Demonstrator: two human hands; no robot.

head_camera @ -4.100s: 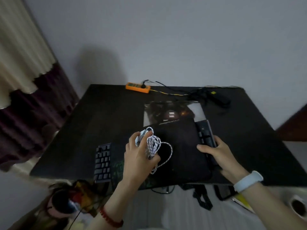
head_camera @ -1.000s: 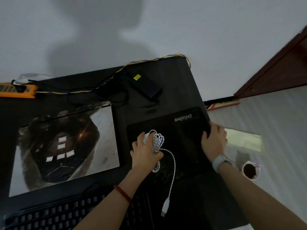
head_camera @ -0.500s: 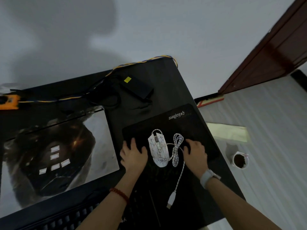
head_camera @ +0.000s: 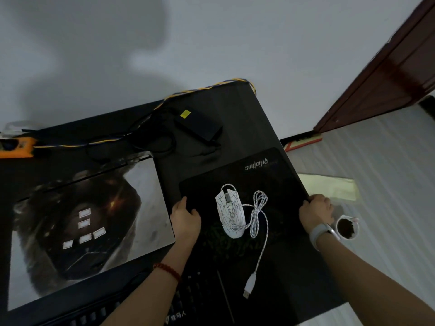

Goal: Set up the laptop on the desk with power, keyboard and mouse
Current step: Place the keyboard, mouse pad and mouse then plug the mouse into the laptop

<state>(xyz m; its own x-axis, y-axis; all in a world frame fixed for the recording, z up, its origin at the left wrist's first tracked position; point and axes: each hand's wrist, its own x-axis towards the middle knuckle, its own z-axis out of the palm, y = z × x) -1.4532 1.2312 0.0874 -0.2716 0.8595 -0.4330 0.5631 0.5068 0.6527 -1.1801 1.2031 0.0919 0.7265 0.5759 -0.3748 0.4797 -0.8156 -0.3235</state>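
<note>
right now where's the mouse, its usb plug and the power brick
mouse (head_camera: 230,215), head view, middle of its white shell
usb plug (head_camera: 249,285), head view, white plug body
power brick (head_camera: 200,124), head view, top face

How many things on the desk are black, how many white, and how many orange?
Black: 3 – mouse pad, power adapter, keyboard
White: 1 – mouse
Orange: 1 – power strip
Total: 5
</note>
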